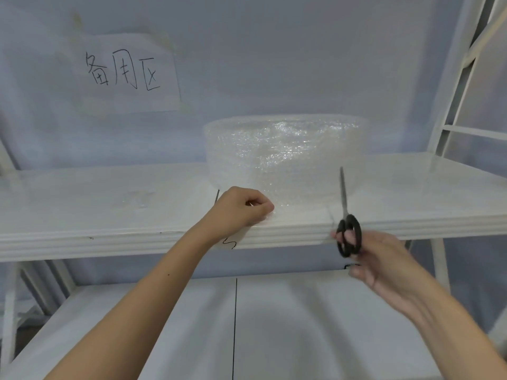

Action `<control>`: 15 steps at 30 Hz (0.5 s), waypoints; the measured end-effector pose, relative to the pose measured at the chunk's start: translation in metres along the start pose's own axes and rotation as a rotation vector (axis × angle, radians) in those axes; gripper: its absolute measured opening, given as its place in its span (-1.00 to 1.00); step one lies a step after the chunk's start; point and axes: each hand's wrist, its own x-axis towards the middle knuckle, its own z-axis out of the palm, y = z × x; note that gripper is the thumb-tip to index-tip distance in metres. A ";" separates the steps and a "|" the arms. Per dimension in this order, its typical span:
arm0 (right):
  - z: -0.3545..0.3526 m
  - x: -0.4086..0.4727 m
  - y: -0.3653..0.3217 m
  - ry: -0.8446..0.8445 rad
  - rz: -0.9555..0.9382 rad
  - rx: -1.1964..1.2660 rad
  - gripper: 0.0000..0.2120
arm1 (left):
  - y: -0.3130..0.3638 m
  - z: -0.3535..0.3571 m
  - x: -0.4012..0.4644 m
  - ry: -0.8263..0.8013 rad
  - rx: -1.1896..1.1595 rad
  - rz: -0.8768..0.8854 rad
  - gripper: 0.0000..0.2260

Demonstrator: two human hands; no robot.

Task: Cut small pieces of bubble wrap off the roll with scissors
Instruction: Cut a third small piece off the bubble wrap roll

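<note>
A big roll of clear bubble wrap (285,152) stands on the upper white shelf (109,204), against the wall. Its loose end lies flat on the shelf in front of the roll. My left hand (241,208) pinches the left part of that loose end near the shelf's front edge. My right hand (378,259) holds black-handled scissors (348,223) upright, blades together and pointing up in front of the roll's right side. The right hand is blurred.
A paper sign (123,72) with handwritten characters is taped to the wall at upper left. A lower white surface (301,325) with a black line lies beneath the shelf. White frame posts (450,105) rise at the right.
</note>
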 end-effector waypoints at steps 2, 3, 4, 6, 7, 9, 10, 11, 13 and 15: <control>0.011 -0.005 0.015 -0.120 0.088 0.028 -0.60 | 0.000 -0.001 0.000 -0.005 -0.046 -0.016 -0.88; 0.017 -0.008 0.020 -0.168 0.115 0.017 -0.70 | 0.000 -0.001 0.000 -0.004 -0.065 -0.023 -0.88; 0.022 -0.010 0.025 -0.207 0.128 0.006 -0.77 | 0.000 -0.001 0.000 -0.003 -0.076 -0.027 -0.88; 0.030 -0.011 0.032 -0.247 0.124 -0.012 -0.79 | 0.000 0.000 0.001 -0.003 -0.065 -0.024 -0.87; 0.031 -0.010 0.037 -0.261 0.124 -0.015 -0.79 | -0.001 0.000 0.001 -0.002 -0.048 -0.020 -0.87; 0.032 -0.008 0.044 -0.284 0.135 -0.014 -0.73 | -0.002 0.001 0.002 0.003 -0.015 -0.014 -0.86; 0.031 -0.007 0.047 -0.294 0.148 -0.023 -0.67 | -0.003 0.001 0.002 0.007 -0.010 -0.014 -0.86; 0.032 -0.007 0.048 -0.299 0.163 -0.038 -0.65 | -0.003 0.002 0.003 0.008 -0.011 -0.014 -0.86; 0.034 -0.007 0.048 -0.325 0.190 -0.059 -0.68 | -0.003 0.002 0.002 0.006 -0.019 -0.012 -0.86; 0.036 -0.005 0.048 -0.341 0.201 -0.058 -0.61 | -0.002 0.002 0.002 0.003 -0.043 -0.017 -0.86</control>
